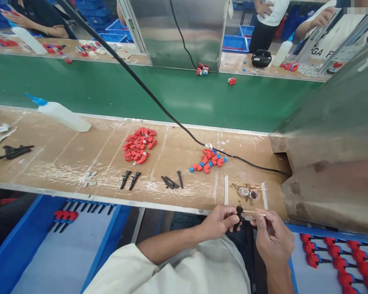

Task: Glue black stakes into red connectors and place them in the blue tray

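Note:
My left hand (220, 221) is closed around a small black plastic part (238, 216) near the front edge of the wooden bench (64, 159). My right hand (271, 234) pinches a thin pale stick (257, 213) whose tip meets that black part. Just beyond my hands lie two small round caps (248, 193) on a stained patch between two white strips. Loose black parts (171, 181) and another pair (130, 179) lie on the bench to the left. A heap of red pieces (139, 145) and a smaller red and blue heap (209, 160) sit farther back.
A white squeeze bottle with a blue tip (61, 115) lies at the left. A black cable (159, 107) crosses the bench and the green conveyor belt (184, 96). Blue trays hold finished red-and-black parts at right (340, 261) and left (64, 216). Other people work across the belt.

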Motion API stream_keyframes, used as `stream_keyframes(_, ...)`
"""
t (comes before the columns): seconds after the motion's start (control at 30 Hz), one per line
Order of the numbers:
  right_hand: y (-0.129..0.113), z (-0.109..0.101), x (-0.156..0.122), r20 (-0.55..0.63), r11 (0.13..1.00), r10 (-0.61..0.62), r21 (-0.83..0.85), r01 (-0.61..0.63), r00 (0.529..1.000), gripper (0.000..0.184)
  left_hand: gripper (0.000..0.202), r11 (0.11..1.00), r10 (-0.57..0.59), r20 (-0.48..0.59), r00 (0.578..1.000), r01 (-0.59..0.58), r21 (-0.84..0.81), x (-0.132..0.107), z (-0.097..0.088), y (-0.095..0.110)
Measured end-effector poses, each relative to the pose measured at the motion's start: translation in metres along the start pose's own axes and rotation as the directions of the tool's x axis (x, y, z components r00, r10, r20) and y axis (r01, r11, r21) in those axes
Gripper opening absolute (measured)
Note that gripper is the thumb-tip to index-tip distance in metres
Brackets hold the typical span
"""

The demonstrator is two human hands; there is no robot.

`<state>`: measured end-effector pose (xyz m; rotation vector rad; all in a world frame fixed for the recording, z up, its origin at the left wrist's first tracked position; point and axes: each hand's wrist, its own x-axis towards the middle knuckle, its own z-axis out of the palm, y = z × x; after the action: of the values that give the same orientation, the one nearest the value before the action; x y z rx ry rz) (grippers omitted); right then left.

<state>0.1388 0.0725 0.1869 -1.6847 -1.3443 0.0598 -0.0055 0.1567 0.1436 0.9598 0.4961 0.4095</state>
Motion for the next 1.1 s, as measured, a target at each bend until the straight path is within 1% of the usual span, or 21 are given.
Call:
stream_keyframes(0.03,0.001,0.002,-0.002,-0.021,0.997,0.074,0.019,-0.073,0.997,0.014,0.063,1.000,-0.014,0.005,1.000,0.014,-0.022,0.000,0.000,-0.001)
stream_keyframes(0.1,0.002,0.006,-0.006,-0.059,0.974,0.219,0.077,-0.215,0.974,0.021,0.062,0.990,-0.054,0.012,0.998,0.055,-0.127,0.001,-0.001,-0.003)
stream_keyframes(0.17,0.002,0.009,-0.008,-0.072,0.919,0.370,0.172,-0.354,0.926,0.029,0.060,0.958,-0.113,0.028,0.993,0.116,-0.263,0.002,-0.001,-0.005)
stream_keyframes(0.23,0.002,0.009,-0.009,-0.061,0.828,0.510,0.305,-0.471,0.858,0.035,0.056,0.902,-0.181,0.075,0.981,0.196,-0.384,0.002,-0.003,-0.007)
stream_keyframes(0.3,0.004,0.006,-0.007,-0.046,0.716,0.612,0.455,-0.529,0.789,0.040,0.052,0.842,-0.229,0.137,0.964,0.267,-0.469,0.002,-0.004,-0.007)
stream_keyframes(0.37,0.007,0.001,-0.005,-0.035,0.614,0.679,0.576,-0.541,0.733,0.041,0.047,0.790,-0.248,0.188,0.950,0.310,-0.528,0.001,-0.006,-0.007)
stream_keyframes(0.4,0.009,-0.002,-0.003,-0.031,0.577,0.700,0.613,-0.540,0.714,0.042,0.044,0.771,-0.249,0.206,0.946,0.323,-0.549,0.001,-0.007,-0.008)
stream_keyframes(0.43,0.011,-0.005,-0.002,-0.037,0.560,0.712,0.633,-0.535,0.701,0.042,0.042,0.756,-0.249,0.218,0.944,0.330,-0.566,0.001,-0.008,-0.008)
stream_keyframes(0.47,0.014,-0.008,0.000,-0.059,0.565,0.715,0.636,-0.526,0.697,0.042,0.040,0.744,-0.248,0.225,0.942,0.334,-0.578,0.001,-0.009,-0.008)
stream_keyframes(0.53,0.022,-0.013,0.003,-0.149,0.641,0.692,0.576,-0.506,0.707,0.042,0.037,0.731,-0.251,0.232,0.940,0.341,-0.591,0.002,-0.009,-0.009)
stream_keyframes(0.6,0.032,-0.013,0.006,-0.233,0.749,0.635,0.419,-0.513,0.736,0.042,0.036,0.722,-0.259,0.238,0.936,0.352,-0.596,0.002,-0.010,-0.009)
stream_keyframes(0.63,0.037,-0.012,0.008,-0.248,0.799,0.593,0.305,-0.519,0.766,0.043,0.037,0.717,-0.262,0.238,0.935,0.354,-0.600,0.002,-0.010,-0.010)
stream_keyframes(0.7,0.049,-0.007,0.013,-0.211,0.862,0.505,0.080,-0.500,0.837,0.048,0.038,0.710,-0.265,0.228,0.937,0.349,-0.612,0.002,-0.011,-0.010)
stream_keyframes(0.73,0.055,-0.003,0.015,-0.179,0.881,0.466,-0.001,-0.474,0.867,0.052,0.039,0.706,-0.266,0.223,0.938,0.347,-0.617,0.001,-0.011,-0.010)
stream_keyframes(0.8,0.066,0.004,0.018,-0.128,0.900,0.414,-0.089,-0.426,0.901,0.057,0.041,0.700,-0.274,0.222,0.936,0.353,-0.621,0.000,-0.011,-0.011)
stream_keyframes(0.87,0.075,0.009,0.020,-0.111,0.900,0.411,-0.111,-0.422,0.905,0.059,0.041,0.697,-0.290,0.231,0.929,0.370,-0.614,-0.001,-0.012,-0.012)
stream_keyframes(0.97,0.074,0.007,0.020,-0.100,0.876,0.467,-0.083,-0.475,0.879,0.070,0.038,0.707,-0.287,0.200,0.937,0.349,-0.615,-0.003,-0.013,-0.015)
stream_keyframes(1.03,0.061,0.001,0.022,-0.150,0.861,0.493,-0.055,-0.505,0.857,0.077,0.037,0.714,-0.268,0.184,0.946,0.324,-0.620,-0.005,-0.017,-0.016)
stream_keyframes(1.07,0.052,0.000,0.024,-0.191,0.864,0.486,-0.047,-0.502,0.853,0.077,0.037,0.713,-0.255,0.184,0.949,0.313,-0.628,-0.006,-0.020,-0.015)
stream_keyframes(1.1,0.042,0.000,0.026,-0.237,0.873,0.462,-0.045,-0.485,0.854,0.072,0.038,0.707,-0.236,0.180,0.955,0.296,-0.642,-0.008,-0.024,-0.014)
